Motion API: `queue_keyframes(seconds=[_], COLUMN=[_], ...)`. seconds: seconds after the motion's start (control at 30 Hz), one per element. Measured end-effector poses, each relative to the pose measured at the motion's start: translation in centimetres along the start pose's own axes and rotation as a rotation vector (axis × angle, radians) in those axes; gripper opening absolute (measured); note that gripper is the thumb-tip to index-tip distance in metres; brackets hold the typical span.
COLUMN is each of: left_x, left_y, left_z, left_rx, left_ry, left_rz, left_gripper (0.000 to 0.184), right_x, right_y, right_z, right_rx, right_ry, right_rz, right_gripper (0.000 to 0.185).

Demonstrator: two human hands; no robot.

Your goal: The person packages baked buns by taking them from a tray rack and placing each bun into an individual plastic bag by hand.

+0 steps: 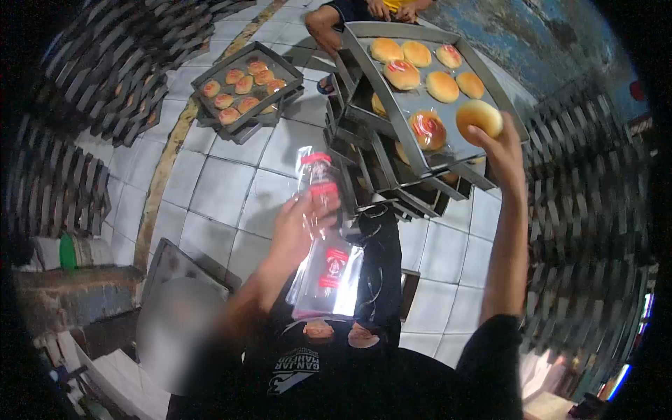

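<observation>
My right hand [500, 143] is closed around a round golden bun [479, 117], held over the near right corner of a metal tray [483, 52]. Several more buns [442, 87] lie on that tray, some in clear wrappers with red print. My left hand [302, 222], slightly blurred, grips a clear plastic bag [317, 171] with red print; its fingers are partly behind the film. Below it, a pile of similar flat bags [334, 273] rests on my lap.
Under the tray stands a crooked stack of metal trays [364, 150]. Another tray [199, 94] of wrapped buns sits on the tiled floor at the left. Tall tray stacks [581, 182] line both sides. Another person's hands [392, 10] show at the top.
</observation>
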State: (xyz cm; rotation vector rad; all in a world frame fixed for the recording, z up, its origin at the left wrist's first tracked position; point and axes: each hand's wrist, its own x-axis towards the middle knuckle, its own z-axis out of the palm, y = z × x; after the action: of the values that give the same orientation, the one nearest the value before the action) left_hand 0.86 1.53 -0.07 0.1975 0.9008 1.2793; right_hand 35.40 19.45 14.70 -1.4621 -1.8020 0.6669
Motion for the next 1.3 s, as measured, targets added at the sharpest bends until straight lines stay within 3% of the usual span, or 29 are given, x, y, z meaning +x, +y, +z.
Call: queue_keyframes(seconds=[0.03,0.1,0.13,0.17,0.2,0.23,0.27,0.4,0.5,0.53,0.6,0.67,0.7,0.77,0.8,0.9,0.93,1.03,1.07,1.17,1.2,1.3], left_x=[0.5,2.4,3.7,5.6,7.8,8.9,8.2,1.0,-1.4,-2.2,-0.7,0.2,0.6,-1.8,-4.2,-2.2,-1.7,1.3,1.7,0.5,1.1,1.4], left_y=[0.5,1.0,1.0,0.0,-1.2,-1.7,-1.2,1.5,0.8,0.7,0.3,-0.1,-0.3,-3.2,-3.1,-1.2,0.3,-3.2,-3.2,-0.6,-0.7,-0.6], left_z=[0.0,0.1,-0.1,-0.9,-1.8,-2.0,-1.1,4.0,3.4,3.0,-0.9,-3.2,-4.4,-0.8,1.3,1.2,1.1,1.9,2.4,2.2,0.8,1.5], left_rx=[-0.043,-0.120,-0.166,-0.136,-0.107,-0.080,-0.088,-0.064,-0.216,-0.269,-0.180,-0.123,-0.096,-0.169,0.045,-0.241,-0.360,-0.313,-0.315,-0.410,-0.423,-0.360], left_ry=[0.000,-0.014,0.000,-0.028,-0.053,-0.074,-0.095,-0.161,-0.252,-0.284,-0.508,-0.527,-0.534,-0.130,-0.131,-0.189,-0.324,-0.120,-0.042,-0.077,-0.138,-0.163], left_rz=[0.007,0.021,-0.022,-0.041,-0.061,-0.079,-0.070,-0.130,-0.164,-0.147,0.066,0.170,0.223,0.093,0.229,0.259,0.182,0.261,0.286,0.115,0.050,0.006], left_gripper=[0.031,0.030,0.031,0.032,0.032,0.033,0.033,0.036,0.038,0.037,0.037,0.039,0.041,0.044,0.047,0.048,0.046,0.045,0.054,0.067,0.075,0.076], right_x=[-2.4,-8.4,-11.1,-14.2,-16.3,-17.5,-18.8,-18.3,-18.5,-18.9,-20.6,-21.3,-21.0,-19.5,-18.8,-17.6,-17.0,-14.9,-14.5,-16.3,-17.2,-19.0], right_y=[-2.6,-8.2,-8.3,-5.8,-8.4,-7.7,-5.3,-3.3,-7.0,-7.4,-7.2,-8.6,-8.0,-5.8,-6.8,-7.1,-8.8,-8.3,-9.6,-11.1,-9.1,-8.3], right_z=[0.7,5.0,7.6,11.0,12.8,14.7,16.9,17.8,17.4,18.3,21.5,23.1,23.8,24.8,23.5,21.9,21.4,21.6,20.5,18.2,19.2,20.6], right_rx=[0.133,0.549,0.539,0.329,0.038,0.037,-0.023,-0.055,-0.290,-0.252,-0.195,-0.142,-0.214,-0.376,-0.361,-0.240,-0.196,-0.246,-0.228,-0.075,0.182,0.183], right_ry=[0.091,0.099,0.048,0.034,0.004,-0.043,-0.039,0.206,0.107,0.066,-0.081,-0.288,-0.259,-0.197,-0.167,-0.190,-0.177,-0.289,-0.297,-0.444,-0.453,-0.503], right_rz=[-0.079,-0.020,0.003,-0.110,-0.385,-0.610,-0.679,-0.632,-0.738,-0.666,-0.595,-0.531,-0.542,-0.558,-0.562,-0.630,-0.625,-0.542,-0.572,-0.403,-0.404,-0.338], right_gripper=[0.058,0.053,0.052,0.051,0.046,0.047,0.051,0.050,0.049,0.053,0.058,0.060,0.058,0.055,0.050,0.051,0.043,0.035,0.029,0.025,0.017,0.015])
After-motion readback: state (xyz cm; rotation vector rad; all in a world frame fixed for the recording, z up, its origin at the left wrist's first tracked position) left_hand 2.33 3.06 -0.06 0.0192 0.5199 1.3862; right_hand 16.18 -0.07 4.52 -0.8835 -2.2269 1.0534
